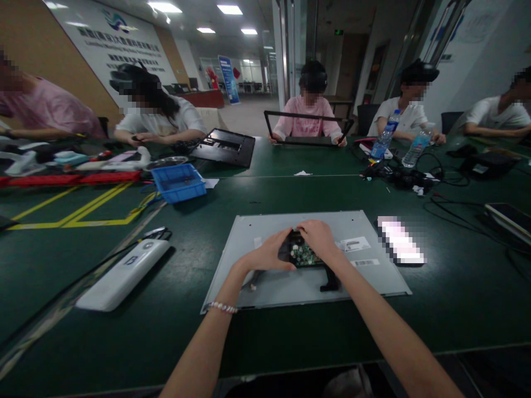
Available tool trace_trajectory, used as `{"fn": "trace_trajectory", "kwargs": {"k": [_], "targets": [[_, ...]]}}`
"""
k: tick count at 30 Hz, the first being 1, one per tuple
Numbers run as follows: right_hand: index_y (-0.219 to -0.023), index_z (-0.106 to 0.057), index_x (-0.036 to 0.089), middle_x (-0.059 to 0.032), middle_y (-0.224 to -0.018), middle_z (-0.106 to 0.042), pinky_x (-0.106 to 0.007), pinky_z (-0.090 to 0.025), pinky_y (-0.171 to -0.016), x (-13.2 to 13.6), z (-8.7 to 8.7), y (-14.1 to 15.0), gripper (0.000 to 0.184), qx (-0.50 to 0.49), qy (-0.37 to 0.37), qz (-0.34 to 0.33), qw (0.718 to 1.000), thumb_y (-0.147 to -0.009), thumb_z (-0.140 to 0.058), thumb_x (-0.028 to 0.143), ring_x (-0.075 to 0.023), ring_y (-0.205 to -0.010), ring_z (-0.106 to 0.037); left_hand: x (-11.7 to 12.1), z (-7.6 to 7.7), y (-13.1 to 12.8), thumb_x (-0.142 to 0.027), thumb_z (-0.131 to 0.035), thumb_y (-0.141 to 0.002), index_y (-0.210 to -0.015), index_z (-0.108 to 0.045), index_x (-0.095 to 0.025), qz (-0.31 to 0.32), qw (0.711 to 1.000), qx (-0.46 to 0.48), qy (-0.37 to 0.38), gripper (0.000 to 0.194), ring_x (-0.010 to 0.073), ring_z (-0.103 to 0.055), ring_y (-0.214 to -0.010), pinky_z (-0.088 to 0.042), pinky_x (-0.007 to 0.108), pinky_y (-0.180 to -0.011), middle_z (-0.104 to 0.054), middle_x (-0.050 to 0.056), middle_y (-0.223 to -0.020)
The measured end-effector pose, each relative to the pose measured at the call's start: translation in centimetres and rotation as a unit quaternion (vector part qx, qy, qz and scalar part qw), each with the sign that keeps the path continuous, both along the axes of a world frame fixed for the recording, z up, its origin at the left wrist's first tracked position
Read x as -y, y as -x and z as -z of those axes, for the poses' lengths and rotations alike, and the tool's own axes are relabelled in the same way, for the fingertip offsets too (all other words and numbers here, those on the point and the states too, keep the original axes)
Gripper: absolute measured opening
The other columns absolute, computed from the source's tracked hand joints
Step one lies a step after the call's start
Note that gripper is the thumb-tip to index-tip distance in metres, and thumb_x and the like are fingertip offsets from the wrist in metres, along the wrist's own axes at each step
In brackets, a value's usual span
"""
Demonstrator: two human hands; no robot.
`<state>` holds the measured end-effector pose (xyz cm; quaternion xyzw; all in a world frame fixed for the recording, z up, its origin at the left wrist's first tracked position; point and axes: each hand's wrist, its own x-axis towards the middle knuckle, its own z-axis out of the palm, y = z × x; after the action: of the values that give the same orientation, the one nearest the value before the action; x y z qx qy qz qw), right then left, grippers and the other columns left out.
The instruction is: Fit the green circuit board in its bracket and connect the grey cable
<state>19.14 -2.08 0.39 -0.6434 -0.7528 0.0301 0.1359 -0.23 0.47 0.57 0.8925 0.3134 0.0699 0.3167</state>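
My left fingers (279,239) could pass between the panel (274,293) and the white device (124,275), over bare desk (186,287). On my right, a phone (400,240) obstructs, with bottles (385,138) beyond.

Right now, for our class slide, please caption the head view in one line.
Left hand and right hand hold a green circuit board over a pale panel on a dark green table.

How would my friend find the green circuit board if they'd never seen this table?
On the dark green table, find the big grey panel lying flat. Over its middle, between the left hand and the right hand, is the circuit board. Unlike the flat white labels beside it, it is green and bumpy.
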Motion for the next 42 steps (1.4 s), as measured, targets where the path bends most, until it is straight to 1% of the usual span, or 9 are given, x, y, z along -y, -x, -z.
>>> {"fn": "trace_trajectory", "kwargs": {"k": [2,6,17,24,27,30,35,39,42], "targets": [[-0.107,-0.065,0.024,-0.0062,-0.105,-0.068,-0.028,-0.043,-0.082,0.03,-0.07,0.05,0.032,0.001,-0.003,0.008,1.000,-0.093,-0.036,0.025,-0.0194,-0.095,-0.061,0.14,-0.22,-0.01,-0.049,-0.069,-0.063,-0.145,-0.013,-0.020,-0.001,1.000,0.008,0.001,0.104,0.0380,-0.022,-0.134,-0.020,0.054,-0.108,-0.023,0.015,-0.148],[-0.106,-0.066,0.024,-0.0064,-0.103,-0.068,-0.027,-0.043,-0.083,0.05,-0.05,0.16,0.031,0.002,0.012,-0.015,1.000,-0.092,-0.038,0.023,-0.0187,-0.097,-0.061,0.17,-0.30,0.03,-0.051,-0.069,-0.063,-0.144,-0.013,-0.019,-0.004,1.000,0.000,-0.003,0.104,0.0373,-0.023,-0.133,-0.020,0.053,-0.108,-0.022,0.015,-0.148],[-0.106,-0.066,0.022,-0.0061,-0.106,-0.067,-0.026,-0.042,-0.086,-0.17,0.42,-0.08,0.029,-0.032,0.014,-0.026,0.999,-0.091,-0.042,0.023,-0.0188,-0.100,-0.059,-0.29,0.63,0.29,-0.052,-0.069,-0.063,-0.144,-0.011,-0.026,0.012,1.000,0.020,-0.007,0.104,0.0364,-0.024,-0.133,-0.021,0.053,-0.108,-0.023,0.012,-0.147],[-0.104,-0.067,0.021,-0.0067,-0.105,-0.067,-0.026,-0.042,-0.085,-0.22,0.43,0.00,0.028,-0.035,0.011,-0.016,0.999,-0.091,-0.041,0.024,-0.0185,-0.098,-0.059,-0.05,0.14,0.05,-0.052,-0.071,-0.062,-0.144,-0.013,-0.017,0.003,1.000,0.011,0.003,0.107,0.0371,-0.022,-0.134,-0.018,0.049,-0.110,-0.021,0.016,-0.148],[-0.104,-0.066,0.020,-0.0075,-0.105,-0.067,-0.026,-0.040,-0.087,-0.08,0.22,0.02,0.028,-0.036,-0.008,0.003,0.999,-0.092,-0.041,0.023,-0.0182,-0.100,-0.058,-0.09,0.18,0.03,-0.051,-0.071,-0.061,-0.144,-0.012,-0.016,0.002,1.000,0.006,0.005,0.108,0.0367,-0.022,-0.134,-0.018,0.048,-0.111,-0.022,0.016,-0.148],[-0.103,-0.066,0.019,-0.0079,-0.105,-0.067,-0.025,-0.040,-0.088,0.08,-0.03,0.00,0.028,-0.036,-0.017,-0.002,0.999,-0.092,-0.041,0.023,-0.0183,-0.101,-0.057,-0.19,0.40,0.12,-0.052,-0.071,-0.062,-0.145,-0.011,-0.015,0.003,1.000,0.002,0.002,0.109,0.0366,-0.022,-0.134,-0.018,0.049,-0.110,-0.021,0.017,-0.148],[-0.103,-0.067,0.021,-0.0069,-0.105,-0.067,-0.026,-0.041,-0.086,-0.03,0.11,-0.13,0.027,-0.037,0.011,-0.033,0.999,-0.091,-0.043,0.022,-0.0185,-0.100,-0.058,-0.20,0.44,0.24,-0.050,-0.070,-0.063,-0.145,-0.012,-0.023,0.013,1.000,0.021,-0.007,0.103,0.0368,-0.023,-0.133,-0.019,0.052,-0.109,-0.023,0.013,-0.148],[-0.104,-0.067,0.021,-0.0060,-0.106,-0.066,-0.025,-0.040,-0.088,-0.21,0.30,-0.21,0.026,-0.053,0.014,-0.043,0.998,-0.090,-0.045,0.022,-0.0179,-0.102,-0.057,-0.02,0.14,0.18,-0.051,-0.071,-0.062,-0.145,-0.012,-0.022,0.006,1.000,0.016,0.006,0.105,0.0365,-0.023,-0.133,-0.019,0.052,-0.109,-0.023,0.014,-0.147],[-0.106,-0.066,0.021,-0.0060,-0.108,-0.065,-0.025,-0.040,-0.090,-0.22,0.27,-0.24,0.027,-0.063,0.020,-0.040,0.997,-0.089,-0.046,0.020,-0.0172,-0.102,-0.057,-0.06,0.26,0.22,-0.051,-0.070,-0.062,-0.145,-0.011,-0.024,0.008,1.000,0.022,0.006,0.105,0.0362,-0.022,-0.134,-0.019,0.053,-0.108,-0.022,0.014,-0.148]]}}
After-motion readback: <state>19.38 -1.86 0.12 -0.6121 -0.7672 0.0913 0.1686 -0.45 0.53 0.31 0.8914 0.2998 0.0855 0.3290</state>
